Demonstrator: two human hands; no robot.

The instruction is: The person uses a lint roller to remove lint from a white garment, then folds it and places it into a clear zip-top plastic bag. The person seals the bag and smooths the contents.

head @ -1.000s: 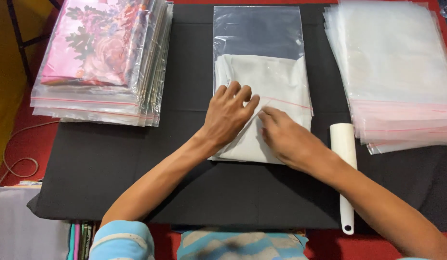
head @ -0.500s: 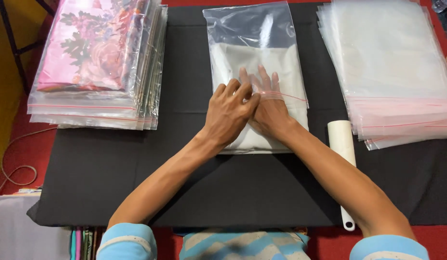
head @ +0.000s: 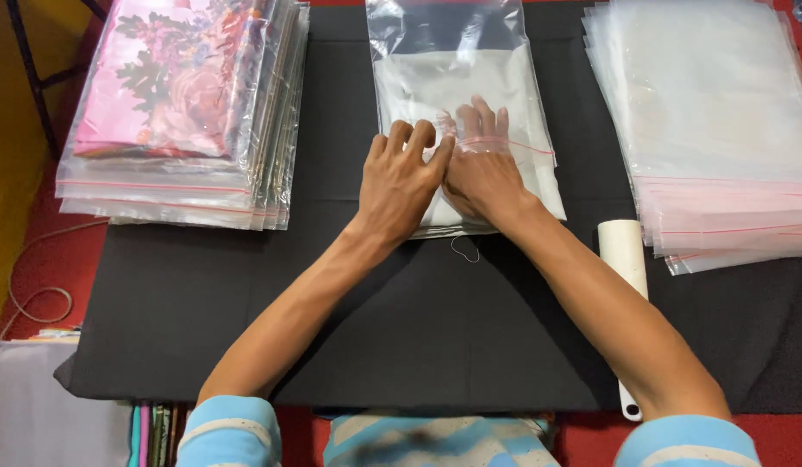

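Cloth (head: 504,186), white and folded, now sits deeper in the clear bag (head: 457,52) at the top middle of my black mat (head: 202,294) than it did a second ago, so only a short end sticks out. My left hand (head: 401,186) presses spread fingers on the bag's mouth, and my right hand (head: 483,169) has slid flat inside it. Packed bags (head: 180,112) lie left, empty bags (head: 712,130) and a white roller (head: 624,251) right, with bare mat near me.

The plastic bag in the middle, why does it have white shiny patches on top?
Head view: light from above bounces off the wrinkled clear bag, making glare streaks near its far end; the empty bags look milky the same way; the picture stays sharp, and the black cloth shows no glare.
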